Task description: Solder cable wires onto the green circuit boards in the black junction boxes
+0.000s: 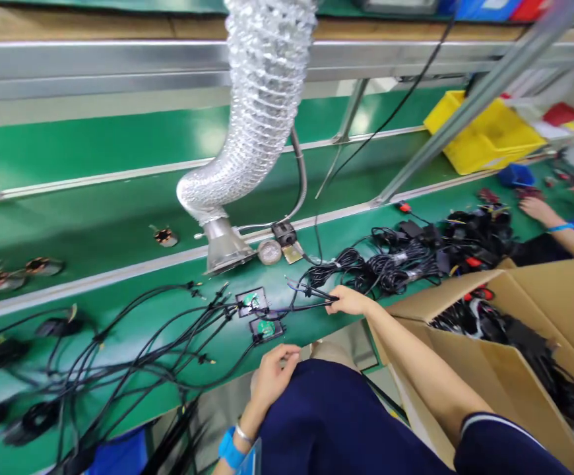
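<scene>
My right hand (350,301) is closed around a few black cables (317,297), whose thin stripped wire ends point left over the bench. To their left lie two small green circuit boards (266,328) in dark square housings, with black cables attached. My left hand (276,375), with a blue band at the wrist, rests by the bench's front edge close to my body. Its fingers are loosely bent, thumb apart, and nothing shows in them. Long black cables (158,356) spread across the bench to the left.
A foil duct (262,112) ends in a metal hood (225,244) above the bench. Bundled black cables (390,264) are heaped at right. An open cardboard box (475,349) of cables stands beside me. Farther right are a yellow bin (485,135) and another person's hands (539,210).
</scene>
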Action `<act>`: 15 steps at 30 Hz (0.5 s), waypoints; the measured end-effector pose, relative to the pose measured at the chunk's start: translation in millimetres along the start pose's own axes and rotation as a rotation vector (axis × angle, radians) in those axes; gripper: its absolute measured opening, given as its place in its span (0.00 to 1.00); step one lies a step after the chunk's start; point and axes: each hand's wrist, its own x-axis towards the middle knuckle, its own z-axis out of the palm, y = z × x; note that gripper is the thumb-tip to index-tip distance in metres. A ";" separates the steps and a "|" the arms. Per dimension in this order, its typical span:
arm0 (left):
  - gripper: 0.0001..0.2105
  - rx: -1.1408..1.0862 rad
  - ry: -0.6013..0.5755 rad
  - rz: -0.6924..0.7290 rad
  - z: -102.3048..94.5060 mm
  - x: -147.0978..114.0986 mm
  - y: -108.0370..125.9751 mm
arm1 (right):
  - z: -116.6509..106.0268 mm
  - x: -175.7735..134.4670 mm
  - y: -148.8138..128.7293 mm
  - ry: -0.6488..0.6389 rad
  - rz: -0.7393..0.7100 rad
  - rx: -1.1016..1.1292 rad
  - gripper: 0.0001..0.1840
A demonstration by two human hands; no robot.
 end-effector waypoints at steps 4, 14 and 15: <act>0.13 -0.116 -0.035 -0.093 -5.8 17.0 -21.5 | 29.0 -16.9 -15.7 0.199 0.082 -0.018 0.17; 0.27 -0.497 -0.003 -0.226 0.7 75.9 -2.0 | 91.8 3.9 -22.0 0.471 0.151 -0.103 0.16; 0.25 -0.505 0.033 -0.253 3.2 78.1 -1.4 | 99.5 4.2 -21.9 0.486 0.170 -0.117 0.16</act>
